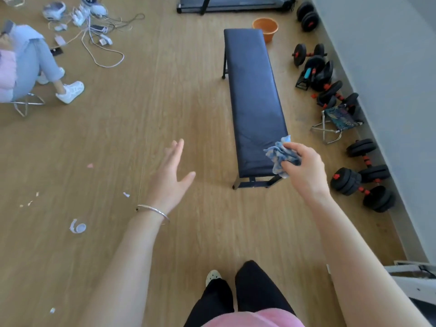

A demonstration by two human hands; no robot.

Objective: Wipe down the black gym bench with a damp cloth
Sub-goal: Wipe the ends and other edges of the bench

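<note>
The black gym bench stands lengthwise on the wooden floor ahead of me, slightly right of centre. My right hand grips a crumpled blue-and-white cloth, held in the air over the bench's near right corner. Whether the cloth touches the padding cannot be told. My left hand hangs over the bare floor to the left of the bench, fingers straight and spread, holding nothing. A thin bangle circles that wrist.
An orange bucket sits at the bench's far end. Black dumbbells and a folding stool line the right wall. A seated person and tangled cables occupy the far left. Small scraps lie on the floor at left.
</note>
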